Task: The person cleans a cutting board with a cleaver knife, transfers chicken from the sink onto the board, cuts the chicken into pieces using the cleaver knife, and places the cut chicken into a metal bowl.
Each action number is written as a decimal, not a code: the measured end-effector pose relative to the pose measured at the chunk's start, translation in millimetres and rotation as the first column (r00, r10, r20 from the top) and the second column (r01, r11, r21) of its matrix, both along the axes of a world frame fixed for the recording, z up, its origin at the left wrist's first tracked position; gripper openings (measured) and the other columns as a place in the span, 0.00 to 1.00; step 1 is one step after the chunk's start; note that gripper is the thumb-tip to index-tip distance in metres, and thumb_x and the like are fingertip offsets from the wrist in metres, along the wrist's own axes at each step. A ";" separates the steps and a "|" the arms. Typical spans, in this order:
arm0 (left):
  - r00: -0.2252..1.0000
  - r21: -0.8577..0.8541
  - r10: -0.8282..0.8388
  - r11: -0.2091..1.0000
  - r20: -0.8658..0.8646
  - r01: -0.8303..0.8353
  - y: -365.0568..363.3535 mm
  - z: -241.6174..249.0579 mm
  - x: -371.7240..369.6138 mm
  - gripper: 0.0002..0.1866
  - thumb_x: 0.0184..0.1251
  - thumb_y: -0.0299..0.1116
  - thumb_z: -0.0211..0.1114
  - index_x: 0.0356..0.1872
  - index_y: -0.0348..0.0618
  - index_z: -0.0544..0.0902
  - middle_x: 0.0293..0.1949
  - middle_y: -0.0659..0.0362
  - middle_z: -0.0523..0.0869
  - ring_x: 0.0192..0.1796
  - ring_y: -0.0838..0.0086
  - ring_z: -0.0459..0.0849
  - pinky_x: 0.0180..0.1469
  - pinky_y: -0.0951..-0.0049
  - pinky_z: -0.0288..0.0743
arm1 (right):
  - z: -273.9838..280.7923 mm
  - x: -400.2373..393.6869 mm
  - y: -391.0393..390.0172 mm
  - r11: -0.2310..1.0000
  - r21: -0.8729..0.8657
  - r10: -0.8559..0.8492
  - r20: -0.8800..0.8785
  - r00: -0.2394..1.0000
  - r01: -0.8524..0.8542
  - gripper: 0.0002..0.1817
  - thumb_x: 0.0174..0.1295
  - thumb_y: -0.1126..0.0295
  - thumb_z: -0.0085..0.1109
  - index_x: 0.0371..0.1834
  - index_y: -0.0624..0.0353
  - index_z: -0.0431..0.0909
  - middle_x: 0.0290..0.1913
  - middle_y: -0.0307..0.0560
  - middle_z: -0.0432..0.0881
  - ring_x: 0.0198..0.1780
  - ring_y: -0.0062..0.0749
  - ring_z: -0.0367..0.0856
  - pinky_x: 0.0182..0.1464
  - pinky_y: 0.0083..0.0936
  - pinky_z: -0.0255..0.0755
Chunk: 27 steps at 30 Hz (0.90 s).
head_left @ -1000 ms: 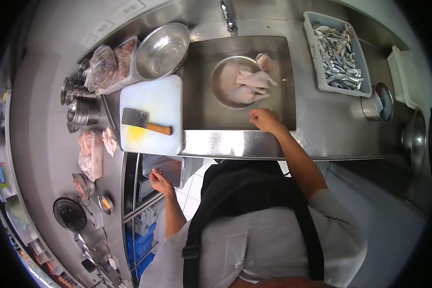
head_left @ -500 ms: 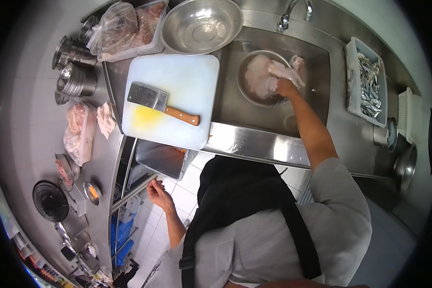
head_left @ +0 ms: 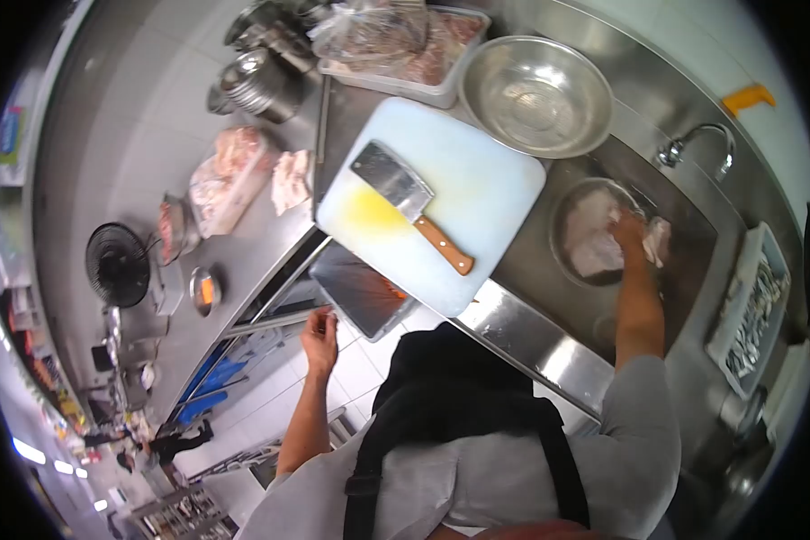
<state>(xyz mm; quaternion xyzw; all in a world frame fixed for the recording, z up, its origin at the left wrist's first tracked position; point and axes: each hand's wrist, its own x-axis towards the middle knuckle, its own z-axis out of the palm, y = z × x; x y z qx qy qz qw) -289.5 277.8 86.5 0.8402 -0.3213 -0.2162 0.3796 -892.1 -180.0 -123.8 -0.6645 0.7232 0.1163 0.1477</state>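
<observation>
My right hand point(head_left: 630, 230) reaches into a round metal bowl point(head_left: 562, 212) in the sink point(head_left: 526, 261). Its fingers are closed on pale raw meat point(head_left: 594, 236), and their tips are partly hidden. Another pale piece point(head_left: 657, 241) lies at the bowl's right edge. My left hand point(head_left: 319, 339) hangs beside the counter edge, near a grey bin point(head_left: 355, 301), with its fingers curled together; whether it holds anything is too small to tell. A cleaver point(head_left: 394, 182) with a wooden handle lies on the white cutting board point(head_left: 490, 189), left of the sink, near a yellow stain.
A metal colander point(head_left: 538, 97) and a tub of bagged meat point(head_left: 405, 83) stand behind the board. Right of the sink is a tray of small fish point(head_left: 751, 315). A faucet point(head_left: 697, 148) rises behind it. More meat point(head_left: 232, 180) and a fan point(head_left: 118, 265) are at left.
The view has turned, so the board and sink appear farther right. My right hand is now farther over the meat in the bowl. My left hand still hangs by the bin.
</observation>
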 end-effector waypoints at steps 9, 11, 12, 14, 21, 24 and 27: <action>0.983 0.522 0.134 0.852 -0.127 -0.048 170.1 -92.3 -28.3 0.16 0.69 0.35 0.70 0.53 0.38 0.86 0.29 0.54 0.90 0.32 0.72 0.88 0.40 0.70 0.83 | 67.0 22.3 22.0 0.981 -0.177 0.109 0.174 0.979 -0.078 0.39 0.50 0.52 0.81 0.65 0.52 0.77 0.68 0.63 0.75 0.69 0.63 0.75 0.68 0.49 0.72; 0.989 0.641 0.137 0.764 -0.059 -0.068 203.8 -103.7 -39.7 0.16 0.70 0.40 0.68 0.50 0.39 0.88 0.30 0.53 0.93 0.34 0.70 0.92 0.42 0.70 0.85 | 88.7 13.4 27.8 0.964 -0.252 0.151 0.281 0.948 -0.079 0.37 0.52 0.51 0.79 0.63 0.53 0.77 0.63 0.62 0.79 0.66 0.62 0.77 0.66 0.50 0.72; 0.985 0.635 0.162 0.768 -0.060 -0.088 214.0 -101.3 -49.3 0.16 0.70 0.40 0.68 0.48 0.39 0.88 0.30 0.53 0.93 0.33 0.70 0.92 0.41 0.70 0.85 | 103.1 11.6 34.9 0.957 -0.283 0.166 0.341 0.926 -0.067 0.36 0.53 0.51 0.79 0.63 0.54 0.78 0.60 0.62 0.81 0.65 0.62 0.78 0.65 0.50 0.72; 0.971 0.633 0.226 0.763 -0.075 -0.129 234.4 -106.6 -58.1 0.15 0.70 0.41 0.68 0.46 0.38 0.88 0.30 0.53 0.93 0.32 0.70 0.92 0.39 0.69 0.85 | 132.9 11.6 53.8 0.945 -0.327 0.133 0.382 0.915 -0.001 0.34 0.55 0.51 0.77 0.62 0.54 0.77 0.57 0.62 0.83 0.62 0.62 0.80 0.62 0.51 0.74; 0.968 0.485 0.190 0.870 -0.164 -0.089 175.3 -100.0 -92.4 0.11 0.73 0.34 0.67 0.44 0.35 0.88 0.30 0.56 0.91 0.31 0.75 0.88 0.36 0.72 0.83 | 118.0 2.1 65.4 0.939 -0.323 -0.010 0.317 0.948 0.118 0.32 0.57 0.60 0.76 0.62 0.54 0.72 0.55 0.62 0.84 0.57 0.62 0.84 0.57 0.52 0.77; 0.971 0.318 0.121 0.947 -0.207 -0.050 151.9 -97.5 -80.9 0.11 0.72 0.33 0.68 0.47 0.35 0.87 0.34 0.55 0.92 0.33 0.74 0.89 0.39 0.72 0.83 | 105.3 0.1 82.0 0.910 -0.297 -0.171 0.368 0.914 0.289 0.32 0.54 0.63 0.78 0.60 0.55 0.72 0.55 0.60 0.83 0.56 0.61 0.84 0.57 0.51 0.78; 0.975 0.242 0.069 0.970 -0.211 -0.016 123.7 -87.2 -72.2 0.10 0.73 0.31 0.67 0.46 0.35 0.87 0.33 0.56 0.91 0.35 0.73 0.90 0.42 0.72 0.84 | 151.7 0.3 107.4 0.844 -0.483 -0.008 0.425 0.905 0.234 0.28 0.54 0.67 0.75 0.57 0.55 0.72 0.53 0.63 0.84 0.57 0.66 0.83 0.57 0.54 0.76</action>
